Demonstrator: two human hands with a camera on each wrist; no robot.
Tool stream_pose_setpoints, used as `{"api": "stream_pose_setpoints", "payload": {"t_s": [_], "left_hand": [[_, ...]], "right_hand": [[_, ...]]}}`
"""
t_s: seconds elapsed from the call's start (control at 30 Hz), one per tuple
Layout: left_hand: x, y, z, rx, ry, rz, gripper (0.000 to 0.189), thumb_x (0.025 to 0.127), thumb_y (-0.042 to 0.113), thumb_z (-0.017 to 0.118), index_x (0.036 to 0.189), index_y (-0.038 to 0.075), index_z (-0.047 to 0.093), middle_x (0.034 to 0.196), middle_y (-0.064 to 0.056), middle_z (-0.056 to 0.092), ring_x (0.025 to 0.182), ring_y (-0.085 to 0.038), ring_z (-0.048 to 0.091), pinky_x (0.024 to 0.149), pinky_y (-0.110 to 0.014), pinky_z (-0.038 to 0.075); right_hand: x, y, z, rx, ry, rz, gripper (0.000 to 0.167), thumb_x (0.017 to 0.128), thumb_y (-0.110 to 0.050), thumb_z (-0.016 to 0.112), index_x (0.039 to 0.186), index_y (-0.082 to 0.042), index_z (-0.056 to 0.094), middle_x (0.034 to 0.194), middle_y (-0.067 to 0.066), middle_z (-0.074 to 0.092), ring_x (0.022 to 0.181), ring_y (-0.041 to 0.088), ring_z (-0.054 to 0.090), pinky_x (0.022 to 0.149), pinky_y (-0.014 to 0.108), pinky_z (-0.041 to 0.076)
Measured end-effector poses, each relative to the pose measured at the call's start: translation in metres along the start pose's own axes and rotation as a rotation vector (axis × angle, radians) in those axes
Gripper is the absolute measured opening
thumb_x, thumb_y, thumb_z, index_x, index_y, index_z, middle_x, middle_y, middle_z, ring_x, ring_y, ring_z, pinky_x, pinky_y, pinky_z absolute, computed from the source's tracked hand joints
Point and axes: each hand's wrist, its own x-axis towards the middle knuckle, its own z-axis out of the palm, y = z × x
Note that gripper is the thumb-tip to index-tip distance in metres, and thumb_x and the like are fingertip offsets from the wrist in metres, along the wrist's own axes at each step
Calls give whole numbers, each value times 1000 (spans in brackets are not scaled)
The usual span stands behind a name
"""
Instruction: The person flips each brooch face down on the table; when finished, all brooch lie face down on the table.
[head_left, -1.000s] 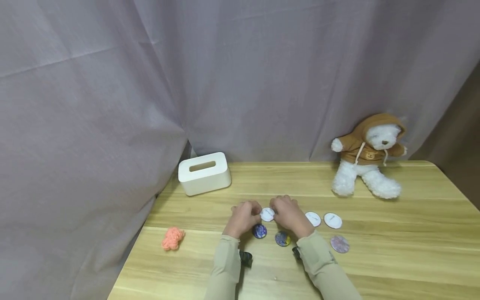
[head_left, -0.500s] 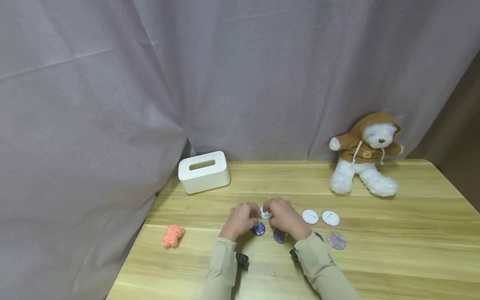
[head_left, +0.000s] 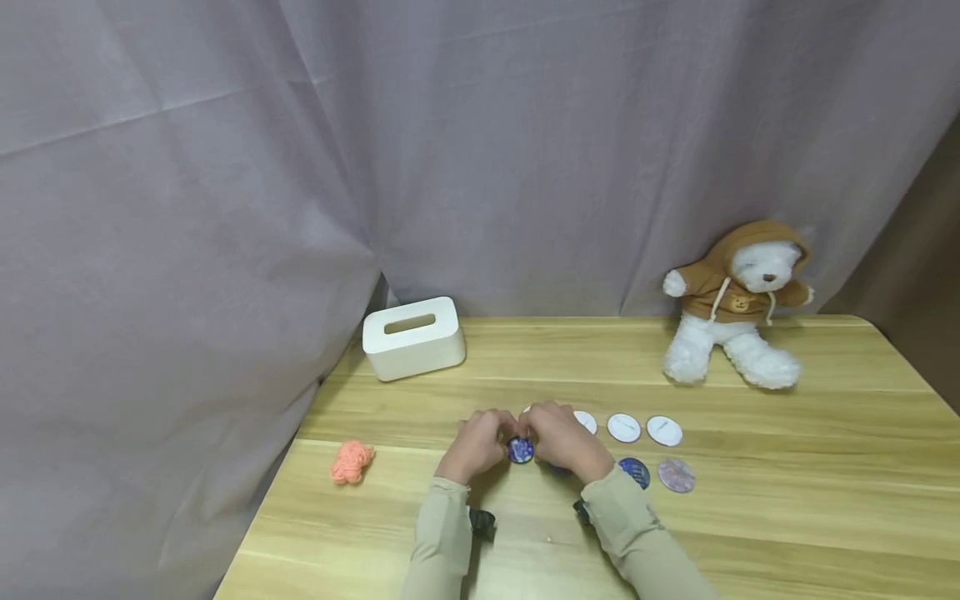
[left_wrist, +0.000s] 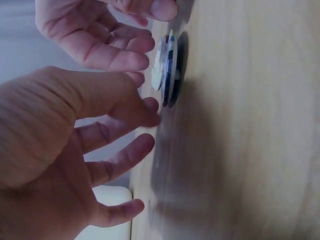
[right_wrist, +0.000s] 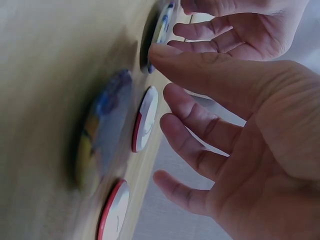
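Observation:
My left hand and right hand are on either side of a round button badge with a blue swirling picture. In the left wrist view the left hand has its thumb and index fingertips close to the badge's edge, its other fingers spread. In the right wrist view the thumb of the right hand overlaps the edge of the blue badge, the other fingers loosely bent and apart. A white-backed badge is mostly hidden behind the hands. Below the right hand lies a blue-and-yellow badge.
White badge backs with pins lie in a row to the right. In front of them are a dark blue badge and a pinkish one. Coral yarn lies left; a white tissue box and a teddy bear are at the back.
Both hands have moved from the white-backed badge toward the blue badge in front of it. The right hand has shifted left, uncovering another white badge and the dark blue one.

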Motion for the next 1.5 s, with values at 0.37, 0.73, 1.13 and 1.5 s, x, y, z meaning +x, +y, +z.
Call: {"api": "stream_pose_setpoints", "payload": {"t_s": [0.37,0.73,1.13,1.5], "left_hand": [[-4,-1,5,15,11,14,24,68,-3,83,86,11,77,97,1,75,91,-22,58,91,-58,33],[-5,-8,2,-18,42,60,17,72,1,82,75,17,75,81,9,74,89,-19,64,95,-65,32],[-4,-8,-1,-66,55,61,16,80,4,79,78,18,72,71,12,68,78,-10,60,92,-58,33],[-4,-3,-1,-68,44,54,12,81,8,80,82,17,73,73,10,72,75,-6,63,89,-51,37]], "right_hand": [[-8,0,2,-60,-6,-1,25,58,7,81,71,-11,69,70,-3,61,71,20,53,68,48,44],[-9,3,-3,-4,-58,18,17,68,4,82,73,-10,73,73,-3,63,72,18,55,69,41,49],[-7,9,-14,69,-84,-25,16,78,9,72,75,-7,70,69,-6,58,66,13,48,66,33,45],[-9,9,-13,71,-43,-74,23,74,13,72,69,-9,66,61,-9,45,61,9,41,60,26,37]]}}
